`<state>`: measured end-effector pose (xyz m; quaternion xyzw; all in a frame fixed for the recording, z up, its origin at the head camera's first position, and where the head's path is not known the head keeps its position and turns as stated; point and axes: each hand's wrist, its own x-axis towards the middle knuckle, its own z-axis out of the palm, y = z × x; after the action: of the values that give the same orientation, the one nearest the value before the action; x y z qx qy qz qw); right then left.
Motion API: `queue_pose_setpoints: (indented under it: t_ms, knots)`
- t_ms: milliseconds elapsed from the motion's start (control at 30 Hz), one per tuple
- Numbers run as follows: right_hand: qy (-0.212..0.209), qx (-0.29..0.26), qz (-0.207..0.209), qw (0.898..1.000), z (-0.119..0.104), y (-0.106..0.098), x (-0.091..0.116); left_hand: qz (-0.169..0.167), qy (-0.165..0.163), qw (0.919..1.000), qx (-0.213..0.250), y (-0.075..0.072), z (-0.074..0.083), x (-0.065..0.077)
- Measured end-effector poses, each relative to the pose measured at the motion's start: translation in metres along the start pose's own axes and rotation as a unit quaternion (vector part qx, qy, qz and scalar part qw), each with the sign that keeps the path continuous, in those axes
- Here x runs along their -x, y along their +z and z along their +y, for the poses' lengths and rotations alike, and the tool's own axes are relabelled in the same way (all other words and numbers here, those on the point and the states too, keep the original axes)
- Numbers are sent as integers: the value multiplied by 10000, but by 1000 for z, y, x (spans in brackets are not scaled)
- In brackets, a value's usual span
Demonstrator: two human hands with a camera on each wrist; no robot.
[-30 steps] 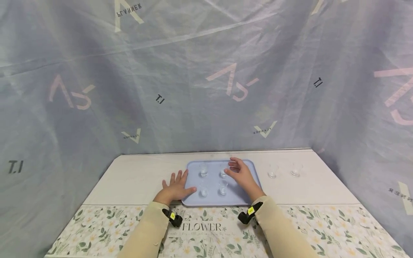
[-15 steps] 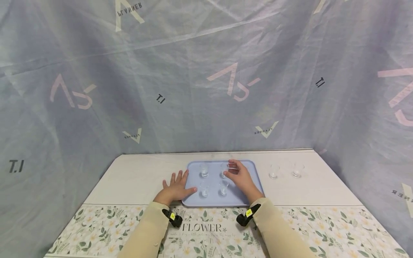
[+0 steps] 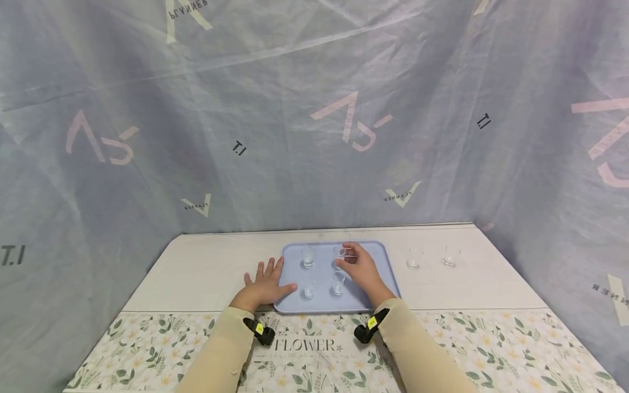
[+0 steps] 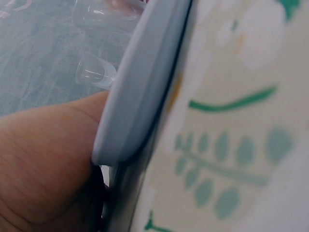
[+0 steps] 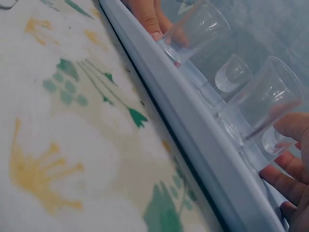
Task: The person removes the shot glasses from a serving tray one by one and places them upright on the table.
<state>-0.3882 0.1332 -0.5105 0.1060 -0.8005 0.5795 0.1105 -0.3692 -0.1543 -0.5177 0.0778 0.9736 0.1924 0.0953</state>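
Observation:
In the head view a pale blue tray [image 3: 321, 304] bears several small clear shot glasses in two rows. My right hand [image 3: 362, 271] reaches over its right side, thumb and fingers curled round the back right shot glass [image 3: 339, 253]. Just in front of that one stands the front right glass [image 3: 337, 284], which overlaps the fingers in the right wrist view. My left hand [image 3: 265, 285] lies with spread fingers at the tray's left edge, its thumb over the rim. Nearest the thumb is the front left glass [image 3: 308, 288], and behind it the back left glass [image 3: 307, 258].
Two more shot glasses stand on the white table to the right of the tray, one nearer [image 3: 413, 261] and one farther right [image 3: 449, 258]. A floral cloth [image 3: 309, 371] covers the table's front. Grey fabric curtains [image 3: 295, 180] enclose the back and sides.
My right hand has moved slightly left, and its thumb and fingers have closed in on the back right glass. The left hand stays at the tray's edge.

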Motion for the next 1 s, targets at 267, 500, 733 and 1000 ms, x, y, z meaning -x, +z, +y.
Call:
queue_pose_setpoints:
  t_ms: [267, 500, 733, 1000]
  knots:
    - [120, 159, 161, 9997, -2, 5, -3, -15, 10, 10000, 50, -2, 1, 2]
    - [123, 367, 191, 9991, -3, 6, -3, 49, 32, 10000, 7, -6, 5, 8]
    - [119, 490, 192, 9985, -6, 2, 0, 6, 16, 10000, 67, -13, 13, 15]
    - [-108, 476, 160, 9987, -4, -7, 4, 34, 36, 10000, -13, -9, 9, 10]
